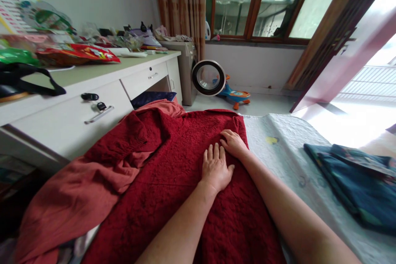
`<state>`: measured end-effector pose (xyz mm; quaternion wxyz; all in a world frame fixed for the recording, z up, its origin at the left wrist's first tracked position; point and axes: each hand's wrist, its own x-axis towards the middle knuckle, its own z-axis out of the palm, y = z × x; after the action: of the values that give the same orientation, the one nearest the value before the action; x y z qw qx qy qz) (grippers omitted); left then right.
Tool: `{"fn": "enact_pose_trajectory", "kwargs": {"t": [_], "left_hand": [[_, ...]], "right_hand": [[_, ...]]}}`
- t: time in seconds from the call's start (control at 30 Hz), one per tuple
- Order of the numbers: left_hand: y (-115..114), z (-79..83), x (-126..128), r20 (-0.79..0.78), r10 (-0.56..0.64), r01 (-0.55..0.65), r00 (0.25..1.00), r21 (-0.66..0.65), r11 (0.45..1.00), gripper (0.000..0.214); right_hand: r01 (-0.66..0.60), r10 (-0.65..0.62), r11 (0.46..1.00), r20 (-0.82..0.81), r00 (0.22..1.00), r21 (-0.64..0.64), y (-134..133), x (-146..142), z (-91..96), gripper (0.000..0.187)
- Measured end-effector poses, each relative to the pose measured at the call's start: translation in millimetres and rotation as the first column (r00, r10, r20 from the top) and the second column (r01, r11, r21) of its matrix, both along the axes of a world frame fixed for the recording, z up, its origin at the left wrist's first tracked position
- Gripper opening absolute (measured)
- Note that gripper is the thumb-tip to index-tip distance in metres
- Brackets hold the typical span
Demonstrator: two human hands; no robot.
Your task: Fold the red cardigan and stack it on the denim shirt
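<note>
A dark red textured garment (173,173) is spread over the bed, its upper left part bunched like a sleeve. My left hand (216,169) lies flat on the garment near its middle right, palm down and fingers stretched forward. Just beyond it and to the right, my right hand (234,143) rests on the garment close to its right edge, fingers slightly bent and apart. Neither hand grips anything. A salmon-pink cloth (83,198) lies rumpled under the garment's left side.
Folded dark blue jeans (359,181) lie at right on the pale bed sheet (278,148). Along the left stands a white desk (71,128) with bags and clutter on top. Ahead are a washing machine (185,74) with its round door open and a blue-orange ride-on toy (236,95).
</note>
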<state>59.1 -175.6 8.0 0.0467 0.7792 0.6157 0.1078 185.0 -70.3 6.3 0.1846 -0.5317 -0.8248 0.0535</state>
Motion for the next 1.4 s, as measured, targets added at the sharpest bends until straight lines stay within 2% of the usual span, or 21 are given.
{"fn": "enact_pose_trajectory", "kwargs": {"t": [0.23,0.5,0.6,0.73,0.8,0.87,0.93,1.0,1.1,1.17,1.4], "left_hand": [[0,-2.7,0,0.0,-0.004,0.004,1.0,0.01,1.0,0.079],[0,0.0,0,-0.015,-0.007,0.007,1.0,-0.013,1.0,0.079],[0,-0.6,0,-0.018,-0.008,0.008,1.0,-0.013,1.0,0.079],[-1,-0.4,0,-0.019,-0.007,0.007,1.0,-0.004,1.0,0.079],[-1,0.6,1,-0.023,-0.007,0.007,1.0,0.001,1.0,0.078],[-1,1.8,1,-0.027,-0.002,0.002,1.0,0.004,1.0,0.078],[-1,2.8,2,-0.028,0.005,-0.005,1.0,0.003,1.0,0.078],[-1,3.1,2,-0.026,0.007,-0.007,1.0,-0.001,1.0,0.078],[-1,2.0,2,-0.025,0.009,-0.009,1.0,0.0,1.0,0.078],[-1,0.7,2,-0.026,0.011,-0.011,1.0,0.008,1.0,0.078],[0,-1.0,2,-0.037,0.005,-0.004,0.999,0.011,1.0,0.079]], "right_hand": [[0.151,-0.132,0.984,0.174,0.976,-0.099,8,4,-4.7,0.063],[0.206,-0.185,0.97,0.159,0.97,-0.126,15,13,-6.9,0.083],[0.215,-0.196,0.967,0.142,0.97,-0.135,17,14,-8.8,0.08],[0.189,-0.182,0.976,0.077,0.98,-0.104,22,20,-12.2,0.067],[0.155,-0.155,0.988,0.012,0.988,-0.026,23,24,-11.6,0.057],[0.104,-0.097,0.989,-0.07,0.993,0.105,20,27,-8.2,0.043],[0.035,-0.005,0.973,-0.132,0.991,0.226,14,28,-3.0,0.03],[-0.059,0.102,0.96,-0.145,0.984,0.275,7,25,1.9,0.023],[-0.222,0.248,0.95,-0.099,0.964,0.221,-1,20,4.5,0.022],[-0.258,0.276,0.95,-0.082,0.958,0.178,-2,18,3.1,0.023],[-0.143,0.145,0.988,-0.031,0.989,0.06,4,22,-1.6,0.032]]}}
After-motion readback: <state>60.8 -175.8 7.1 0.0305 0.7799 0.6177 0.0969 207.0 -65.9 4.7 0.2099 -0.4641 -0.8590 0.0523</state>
